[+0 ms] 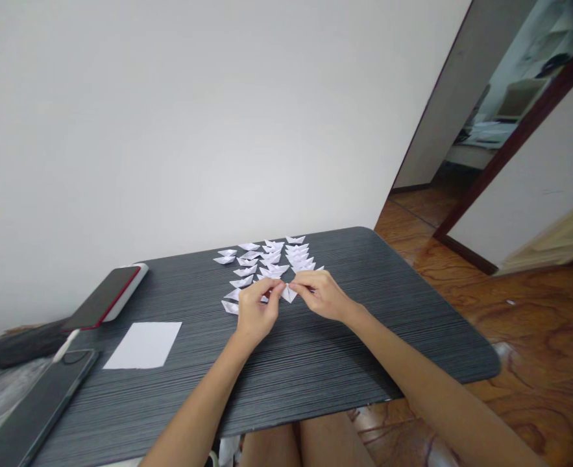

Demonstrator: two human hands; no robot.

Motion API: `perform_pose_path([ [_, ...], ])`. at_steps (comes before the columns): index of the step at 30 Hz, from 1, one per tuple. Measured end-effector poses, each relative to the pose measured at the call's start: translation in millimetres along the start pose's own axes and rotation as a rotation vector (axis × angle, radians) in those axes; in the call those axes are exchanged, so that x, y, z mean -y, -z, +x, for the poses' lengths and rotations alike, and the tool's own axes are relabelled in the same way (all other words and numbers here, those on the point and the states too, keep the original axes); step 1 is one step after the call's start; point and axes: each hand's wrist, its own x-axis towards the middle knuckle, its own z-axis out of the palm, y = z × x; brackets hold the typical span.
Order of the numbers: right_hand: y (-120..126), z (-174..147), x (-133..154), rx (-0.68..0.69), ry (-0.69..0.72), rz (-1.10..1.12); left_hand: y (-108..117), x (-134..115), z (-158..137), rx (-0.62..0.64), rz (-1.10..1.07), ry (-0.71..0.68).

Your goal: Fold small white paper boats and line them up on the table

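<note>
Between my two hands is a small folded piece of white paper, its lower corner pointing down toward me. My left hand pinches its left side with thumb and forefinger. On the other side, my right hand grips the paper the same way. Just beyond my hands, several small white paper boats stand in rough columns on the dark table; my fingers hide some of the nearest ones. A flat square sheet of white paper lies to the left of my left forearm.
The dark grained table meets a white wall at the back. At its left are a red-edged phone on a white object, and a dark tablet-like device with a white cable plug. Wooden floor and a doorway lie to the right.
</note>
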Motion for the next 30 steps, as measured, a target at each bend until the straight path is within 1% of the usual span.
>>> perform_pose_path([
  [5, -1, 0, 1, -0.044, -0.008, 0.024, 1, -1, 0, -0.058, -0.001, 0.003],
  [9, -3, 0, 2, -0.139, -0.046, 0.053, 0, 0, -1, -0.109, -0.03, 0.047],
  [14, -11, -1, 4, -0.252, -0.123, 0.17, -6, 3, -3, -0.213, -0.206, 0.111],
  [18, -17, -3, 2, -0.318, -0.186, 0.313, -6, -1, -2, -0.26, -0.305, 0.078],
  [21, -18, -4, 0, -0.375, -0.164, 0.314, -4, -3, 0, -0.207, -0.353, 0.06],
  [23, -17, -5, -1, -0.402, -0.105, 0.238, -1, -2, 1, -0.126, -0.422, 0.046],
  [25, -14, -6, -2, -0.418, -0.038, 0.136, 1, -1, 2, -0.021, -0.444, 0.02],
  [27, -10, -6, -2, -0.419, 0.022, 0.044, 3, 0, 2, 0.069, -0.375, -0.016],
  [28, -9, -6, -1, -0.414, 0.048, 0.007, 4, 1, 3, 0.089, -0.323, -0.035],
  [30, -7, -5, -1, -0.408, 0.097, -0.039, 6, 2, 4, 0.076, -0.227, -0.081],
])
